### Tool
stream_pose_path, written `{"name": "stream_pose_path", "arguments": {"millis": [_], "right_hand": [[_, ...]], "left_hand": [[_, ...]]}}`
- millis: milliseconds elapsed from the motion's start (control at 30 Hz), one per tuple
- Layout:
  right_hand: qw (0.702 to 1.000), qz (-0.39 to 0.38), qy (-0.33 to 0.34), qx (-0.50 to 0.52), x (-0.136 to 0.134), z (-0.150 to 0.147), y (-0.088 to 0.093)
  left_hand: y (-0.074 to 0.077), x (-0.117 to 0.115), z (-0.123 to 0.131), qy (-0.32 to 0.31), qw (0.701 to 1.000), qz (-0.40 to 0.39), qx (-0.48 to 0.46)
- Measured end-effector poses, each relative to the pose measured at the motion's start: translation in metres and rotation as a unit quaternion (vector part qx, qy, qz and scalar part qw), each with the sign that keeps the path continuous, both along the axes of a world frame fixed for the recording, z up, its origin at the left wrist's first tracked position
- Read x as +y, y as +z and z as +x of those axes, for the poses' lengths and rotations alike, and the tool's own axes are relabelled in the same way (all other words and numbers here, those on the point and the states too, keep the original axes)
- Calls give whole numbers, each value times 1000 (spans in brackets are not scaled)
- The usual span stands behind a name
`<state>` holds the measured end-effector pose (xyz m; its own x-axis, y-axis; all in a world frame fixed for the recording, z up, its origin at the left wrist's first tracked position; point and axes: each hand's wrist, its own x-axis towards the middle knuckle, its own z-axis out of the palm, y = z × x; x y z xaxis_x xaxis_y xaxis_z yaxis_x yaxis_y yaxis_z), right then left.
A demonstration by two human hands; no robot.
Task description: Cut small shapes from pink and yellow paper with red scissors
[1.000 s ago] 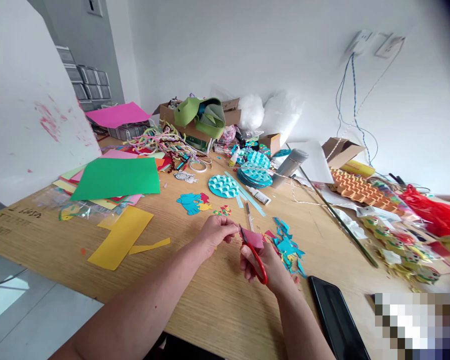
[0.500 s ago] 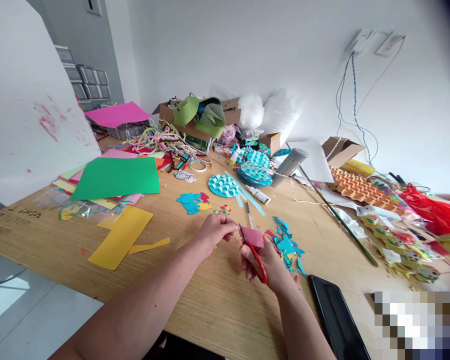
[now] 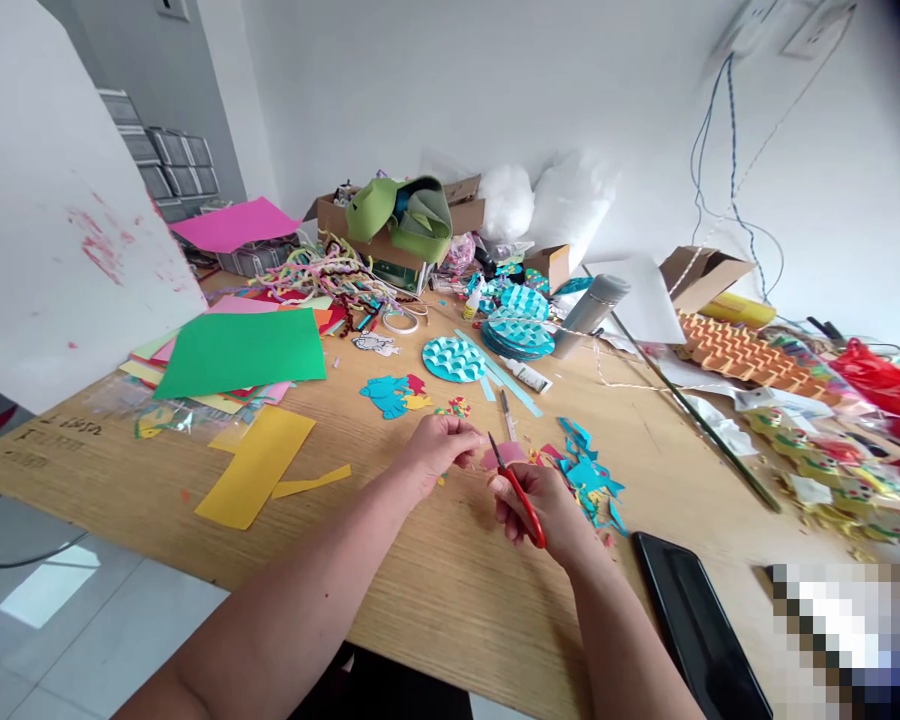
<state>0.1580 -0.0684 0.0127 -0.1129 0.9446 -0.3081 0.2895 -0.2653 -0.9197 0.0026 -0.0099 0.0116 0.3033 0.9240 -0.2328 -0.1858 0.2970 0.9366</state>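
My right hand point(image 3: 536, 510) grips red-handled scissors point(image 3: 523, 500), whose blades point up and to the left. Behind the blades is a small piece of pink paper point(image 3: 506, 455). My left hand point(image 3: 439, 452) is closed in a pinch at the left edge of this paper, close to the scissor tips. Beyond the hands lie blue, red and yellow fish-like paper cut-outs point(image 3: 387, 397) and some tiny coloured bits point(image 3: 456, 407). Blue paper scraps point(image 3: 591, 475) are heaped to the right of my right hand, and a slim pen-like tool point(image 3: 508, 415) lies just past the scissors.
Yellow paper point(image 3: 256, 470) and a green sheet point(image 3: 244, 352) lie on the left. A black phone point(image 3: 697, 620) rests at the right front. Farther back are a round blue textured piece point(image 3: 454, 360), a glue tube point(image 3: 526, 375) and a grey bottle point(image 3: 591, 315). A long stick point(image 3: 701, 430) crosses the right side.
The view has shifted slightly. The scissors have come away from the pink paper's left edge and now stand in front of it, with more of the blades showing. Both hands keep their grips.
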Motion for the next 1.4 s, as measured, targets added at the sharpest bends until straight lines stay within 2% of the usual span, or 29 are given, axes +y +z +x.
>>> {"name": "stream_pose_path", "arguments": {"millis": [100,200,300,433,800,900,1067,1133,1233,1400], "right_hand": [[1000,4,-10,7,2,0,2],[999,17,-21,21,3,3,1],[999,30,-36,27,4,6,-2],[998,43,-51,19,5,8,-4],[997,54,-52,22,5,5,2],[996,66,-56,25,5,6,4],[994,78,-67,32,3,7,9],[994,80,-69,32,2,6,12],[993,88,-70,37,1,4,17],[992,99,-68,39,0,3,18]], "left_hand": [[-2,5,-8,-15,998,-12,62],[-3,10,-18,-90,984,4,151],[-6,13,-24,-134,950,61,275],[-9,14,-28,-141,895,138,401],[0,14,-34,-158,871,141,443],[8,7,-34,-167,829,195,497],[28,-22,-32,-190,697,328,608],[30,-36,-31,-204,662,343,634],[23,-55,-33,-208,635,358,653],[7,-72,-35,-175,632,354,667]]}}
